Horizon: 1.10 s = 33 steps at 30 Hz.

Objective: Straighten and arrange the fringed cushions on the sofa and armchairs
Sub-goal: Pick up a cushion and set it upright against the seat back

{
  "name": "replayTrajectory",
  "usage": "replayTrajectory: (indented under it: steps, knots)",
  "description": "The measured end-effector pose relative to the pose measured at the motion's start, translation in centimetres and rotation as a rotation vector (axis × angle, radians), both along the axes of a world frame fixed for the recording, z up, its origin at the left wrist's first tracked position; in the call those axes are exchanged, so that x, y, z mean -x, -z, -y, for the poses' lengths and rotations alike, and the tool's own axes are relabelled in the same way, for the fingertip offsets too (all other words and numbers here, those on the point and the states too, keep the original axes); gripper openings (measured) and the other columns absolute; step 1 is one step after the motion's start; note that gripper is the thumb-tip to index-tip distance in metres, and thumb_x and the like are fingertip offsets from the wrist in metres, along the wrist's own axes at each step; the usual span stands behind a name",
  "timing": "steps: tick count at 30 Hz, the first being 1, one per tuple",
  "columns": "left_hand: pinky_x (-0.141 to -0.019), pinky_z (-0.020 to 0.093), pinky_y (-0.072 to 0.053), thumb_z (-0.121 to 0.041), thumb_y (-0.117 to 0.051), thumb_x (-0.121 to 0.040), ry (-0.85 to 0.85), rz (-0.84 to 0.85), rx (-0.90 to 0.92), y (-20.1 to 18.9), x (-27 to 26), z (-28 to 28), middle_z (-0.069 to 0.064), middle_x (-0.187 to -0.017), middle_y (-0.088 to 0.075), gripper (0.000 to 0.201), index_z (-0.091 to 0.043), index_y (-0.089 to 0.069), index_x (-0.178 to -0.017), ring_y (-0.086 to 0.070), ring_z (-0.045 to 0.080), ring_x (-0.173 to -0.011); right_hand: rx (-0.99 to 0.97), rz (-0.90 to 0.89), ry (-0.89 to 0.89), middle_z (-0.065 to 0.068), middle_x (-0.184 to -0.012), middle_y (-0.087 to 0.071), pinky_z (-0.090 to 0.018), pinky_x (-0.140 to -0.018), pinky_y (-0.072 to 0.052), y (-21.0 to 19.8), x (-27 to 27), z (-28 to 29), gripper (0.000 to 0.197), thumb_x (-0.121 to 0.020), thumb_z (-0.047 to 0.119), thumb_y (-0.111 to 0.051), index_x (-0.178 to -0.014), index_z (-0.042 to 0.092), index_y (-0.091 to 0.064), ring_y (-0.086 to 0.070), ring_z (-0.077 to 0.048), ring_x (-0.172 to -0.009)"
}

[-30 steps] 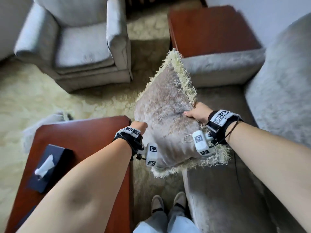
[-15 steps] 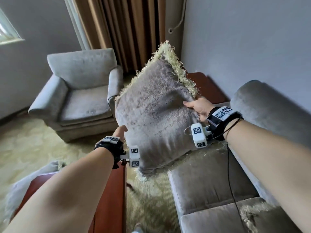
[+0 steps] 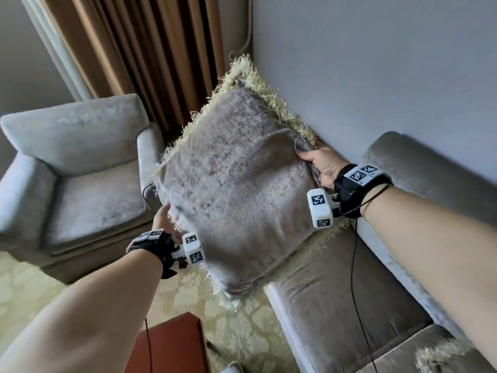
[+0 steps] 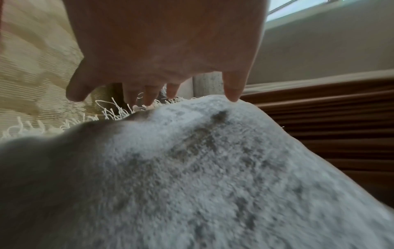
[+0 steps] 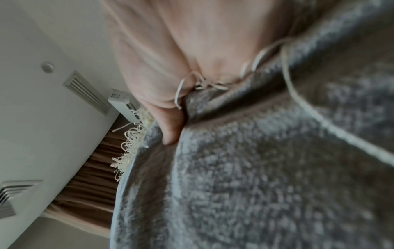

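I hold a grey cushion (image 3: 236,184) with a cream fringe up in the air, tilted on one corner, above the sofa's (image 3: 336,305) far seat and close to the wall. My right hand (image 3: 312,157) pinches the cushion's right edge, and its thumb (image 5: 170,133) digs into the fabric. At the cushion's (image 4: 213,168) left edge, my left hand (image 3: 162,218) has its fingers spread fairly straight, with the fingertips (image 4: 233,96) touching the rim. A second fringed cushion (image 3: 441,354) lies on the sofa at the lower right, mostly cut off.
A grey armchair (image 3: 80,184) stands at the left with nothing on its seat. Brown curtains (image 3: 148,49) hang behind it. A red-brown table (image 3: 166,345) is just in front of me on the patterned carpet (image 3: 242,332). The wall (image 3: 376,76) runs behind the sofa.
The cushion has gone from low over the table and sofa edge to raised and further right, towards the wall. My view has lifted from the floor to the room.
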<state>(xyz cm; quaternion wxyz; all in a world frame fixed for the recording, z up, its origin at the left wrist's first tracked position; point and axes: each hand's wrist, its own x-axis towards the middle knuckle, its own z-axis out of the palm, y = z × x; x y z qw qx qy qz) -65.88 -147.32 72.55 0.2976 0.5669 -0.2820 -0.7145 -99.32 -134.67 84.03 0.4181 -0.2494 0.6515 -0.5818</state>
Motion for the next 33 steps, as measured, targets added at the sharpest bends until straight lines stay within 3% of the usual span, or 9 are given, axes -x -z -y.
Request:
replayTrajectory:
  steps: [4,7,11,15,18,21,25,31,33]
  knots:
    - [-0.104,0.048,-0.036,-0.072,-0.047,-0.083,0.163,-0.032,-0.08,-0.4,2.7,4.5,0.013,-0.142,-0.046,0.098,0.002,-0.034,-0.146,-0.043,0.035,-0.135,0.069,-0.029,0.16,-0.012,-0.107,-0.069,-0.043,-0.11,-0.04,0.1,1.9,0.9,0.026,-0.084,0.003,-0.069,-0.109,0.006,-0.068,-0.063,-0.031,-0.108]
    - [-0.091,0.046,-0.048,-0.075,-0.058,-0.073,0.244,-0.005,-0.102,-0.7,7.9,6.9,0.015,-0.139,-0.053,0.099,-0.005,-0.042,-0.142,-0.054,0.036,-0.124,0.038,-0.061,0.23,-0.007,-0.097,-0.068,-0.04,-0.102,-0.043,-0.6,4.1,-0.7,0.022,-0.087,0.003,-0.066,-0.108,0.011,-0.066,-0.06,-0.028,-0.1]
    - [-0.089,0.047,-0.053,-0.061,-0.057,-0.086,0.369,0.038,-0.026,-0.1,15.6,8.2,0.013,-0.108,-0.07,0.058,-0.01,-0.063,-0.114,-0.068,0.034,-0.098,-0.07,-0.15,0.306,0.0,-0.087,-0.065,-0.03,-0.087,-0.045,-0.9,7.6,-4.2,0.016,-0.088,0.002,-0.064,-0.092,0.018,-0.062,-0.06,-0.019,-0.084]
    - [-0.089,0.057,-0.051,-0.063,-0.069,-0.066,0.481,0.187,0.056,9.3,24.1,13.9,0.009,-0.11,-0.073,0.068,-0.017,-0.067,-0.116,-0.071,0.034,-0.097,-0.209,-0.148,0.436,0.001,-0.083,-0.059,-0.022,-0.065,-0.046,0.4,12.0,-8.2,0.019,-0.085,0.006,-0.069,-0.085,0.017,-0.053,-0.055,-0.016,-0.076]
    - [-0.09,0.055,-0.053,-0.061,-0.067,-0.065,0.538,0.281,0.104,12.6,30.2,14.6,0.005,-0.106,-0.072,0.07,-0.017,-0.065,-0.119,-0.071,0.032,-0.092,-0.291,-0.137,0.51,-0.008,-0.114,-0.061,-0.04,-0.088,-0.05,2.1,15.2,-11.5,0.029,-0.081,0.005,-0.069,-0.106,0.009,-0.055,-0.057,-0.023,-0.098]
    - [-0.095,0.055,-0.05,-0.053,-0.057,-0.075,0.611,0.297,0.182,9.1,35.2,10.5,0.004,-0.12,-0.065,0.057,-0.02,-0.058,-0.121,-0.065,0.032,-0.103,-0.406,-0.198,0.544,-0.003,-0.146,-0.043,-0.044,-0.111,-0.037,4.0,18.4,-14.3,0.082,-0.074,0.007,-0.069,-0.148,0.01,-0.033,-0.046,-0.024,-0.129]
    - [-0.101,0.047,-0.046,-0.037,-0.047,-0.095,0.689,0.382,0.311,4.3,40.5,5.1,0.017,-0.134,-0.056,0.05,-0.007,-0.049,-0.136,-0.056,0.038,-0.122,-0.447,-0.242,0.551,-0.009,-0.122,-0.065,-0.047,-0.096,-0.052,9.9,24.3,-18.3,0.093,-0.042,0.023,-0.066,-0.133,0.027,-0.049,-0.062,-0.03,-0.109]
    - [-0.089,0.029,-0.038,-0.027,-0.046,-0.1,0.778,0.425,0.487,2.6,47.4,2.0,0.009,-0.119,-0.056,0.042,-0.003,-0.048,-0.134,-0.053,0.032,-0.121,-0.491,-0.155,0.613,-0.003,-0.12,-0.057,-0.035,-0.086,-0.045,8.3,23.9,-21.6,0.068,-0.069,0.008,-0.06,-0.135,0.014,-0.044,-0.055,-0.027,-0.11]
    - [-0.101,0.035,-0.043,-0.036,-0.055,-0.091,0.823,0.38,0.502,3.2,49.9,1.3,0.007,-0.125,-0.06,0.047,-0.009,-0.053,-0.13,-0.057,0.032,-0.119,-0.514,-0.147,0.631,-0.007,-0.114,-0.061,-0.038,-0.089,-0.047,9.2,24.4,-22.9,0.062,-0.066,0.018,-0.066,-0.124,0.012,-0.048,-0.058,-0.028,-0.108]
